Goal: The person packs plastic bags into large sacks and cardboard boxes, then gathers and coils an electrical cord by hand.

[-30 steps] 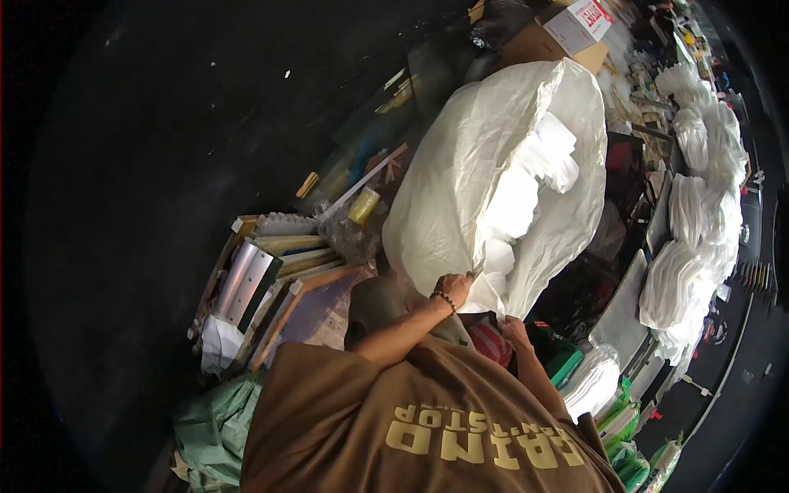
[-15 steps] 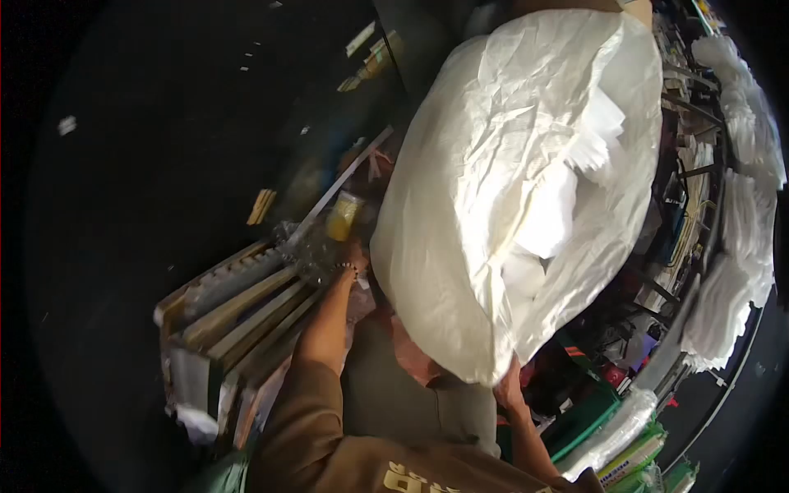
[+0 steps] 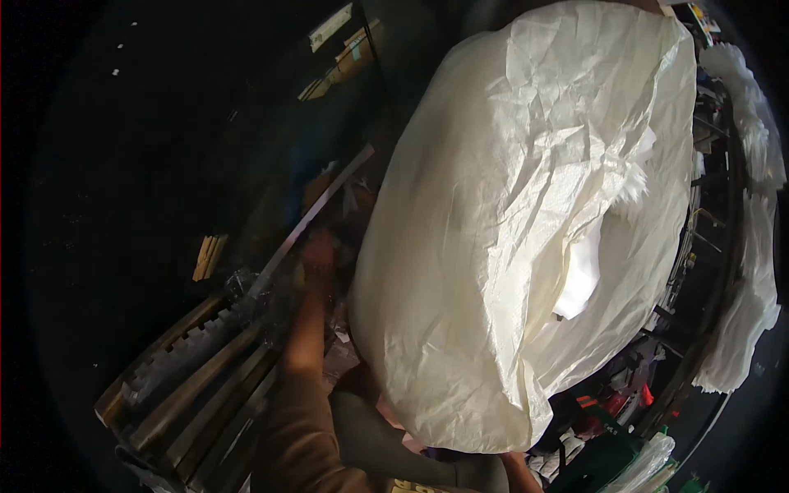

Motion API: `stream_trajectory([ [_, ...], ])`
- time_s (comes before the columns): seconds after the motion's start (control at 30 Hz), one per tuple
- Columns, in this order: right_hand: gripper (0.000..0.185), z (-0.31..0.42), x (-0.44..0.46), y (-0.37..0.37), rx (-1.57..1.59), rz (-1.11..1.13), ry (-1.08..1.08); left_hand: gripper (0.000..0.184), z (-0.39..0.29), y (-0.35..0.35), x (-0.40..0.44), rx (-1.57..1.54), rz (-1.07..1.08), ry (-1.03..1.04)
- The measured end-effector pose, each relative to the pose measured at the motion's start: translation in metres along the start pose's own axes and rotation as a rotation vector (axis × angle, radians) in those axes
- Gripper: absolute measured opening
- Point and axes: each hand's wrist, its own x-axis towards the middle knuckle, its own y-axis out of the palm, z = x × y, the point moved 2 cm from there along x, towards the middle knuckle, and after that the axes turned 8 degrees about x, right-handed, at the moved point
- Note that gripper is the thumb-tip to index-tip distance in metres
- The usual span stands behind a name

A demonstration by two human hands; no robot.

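A large off-white woven sack (image 3: 444,271) fills the middle and right, its mouth partly folded together with white sheets (image 3: 582,275) showing inside. My left hand (image 3: 319,253) is left of the sack, low in shadow, near crumpled clear plastic and a long pale strip (image 3: 316,209). Its fingers are dark and blurred, so what they hold, if anything, cannot be made out. My right hand (image 3: 516,460) is at the sack's bottom corner, its fingers hidden beneath the sack.
Wooden-edged frames or boards (image 3: 197,382) stand at the lower left. Wood pieces (image 3: 209,256) lie on the dark floor. Bundles of white material (image 3: 744,287) line the far right. A green container (image 3: 612,460) and clear plastic are at the lower right.
My left hand has let go of the sack's edge and moved left and forward, down beside the sack. The sack looks nearer and larger, its mouth narrower. My right hand has moved lower in view.
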Motion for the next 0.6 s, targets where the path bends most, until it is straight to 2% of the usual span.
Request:
stream_trajectory([
  [0.07,0.054,0.001,0.004,-0.001,-0.005,0.008,-0.003,0.038,0.009,-0.013,-0.018,-0.102,-0.357,0.127],
  [0.1,0.054,0.002,0.002,-0.003,-0.003,0.009,0.002,0.039,0.013,-0.019,-0.027,-0.133,-0.368,0.133],
  [0.2,0.056,0.004,0.007,-0.006,-0.009,0.002,0.002,0.042,0.016,-0.045,-0.033,-0.19,-0.2,0.023],
  [0.4,0.058,0.003,0.014,-0.001,-0.012,-0.003,0.031,0.049,-0.001,-0.036,0.01,-0.241,-0.041,-0.125],
  [0.5,0.06,-0.002,0.01,0.004,-0.008,0.009,0.065,0.052,0.007,-0.045,0.007,-0.279,-0.094,-0.16],
  [0.6,0.061,-0.003,0.009,0.001,-0.003,0.017,0.081,0.056,0.025,-0.065,-0.04,-0.415,-0.235,-0.198],
])
